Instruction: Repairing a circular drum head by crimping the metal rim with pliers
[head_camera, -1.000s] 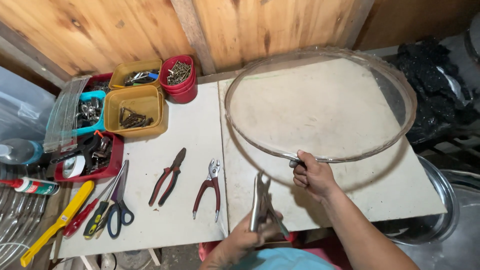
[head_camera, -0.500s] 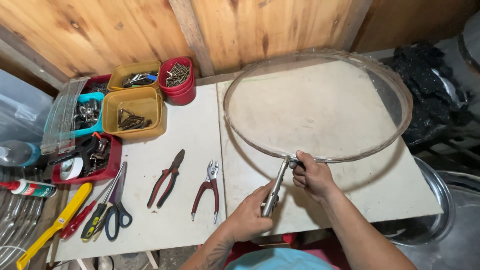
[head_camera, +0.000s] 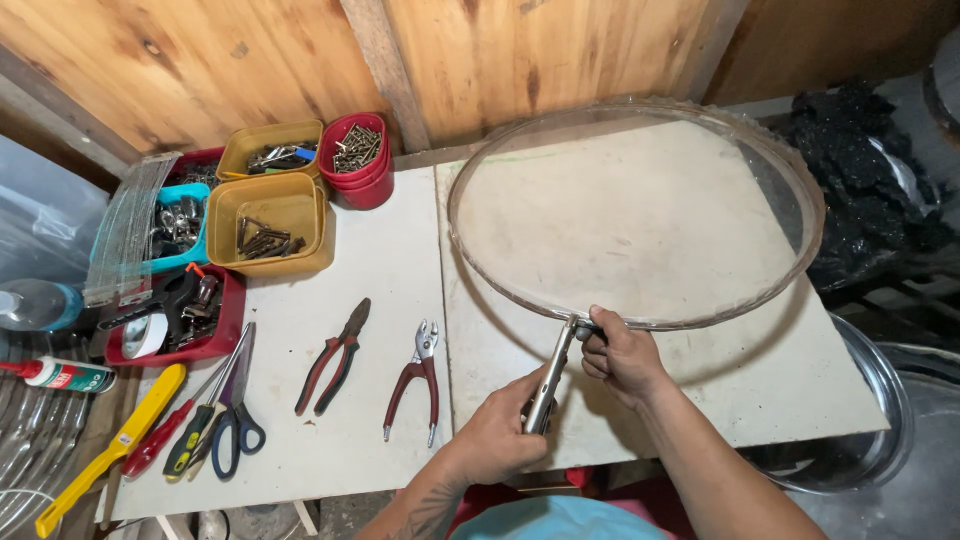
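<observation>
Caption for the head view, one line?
Left hand sets metal pliers to a large clear round hoop steadied by right hand.

This is a small workshop. A white worktable (head_camera: 390, 250) stands against a bare wooden plank wall (head_camera: 250, 60). Plastic tubs of screws (head_camera: 357, 148) and nails (head_camera: 265, 240) sit at its back, and hand tools lie loose on it: red-handled pliers (head_camera: 330, 358), scissors (head_camera: 232, 420), screwdrivers (head_camera: 160, 440), a yellow utility knife (head_camera: 110, 450).

Bare forearms, left hand (head_camera: 497, 435) perhaps tattooed at wrist, light-blue garment below
</observation>
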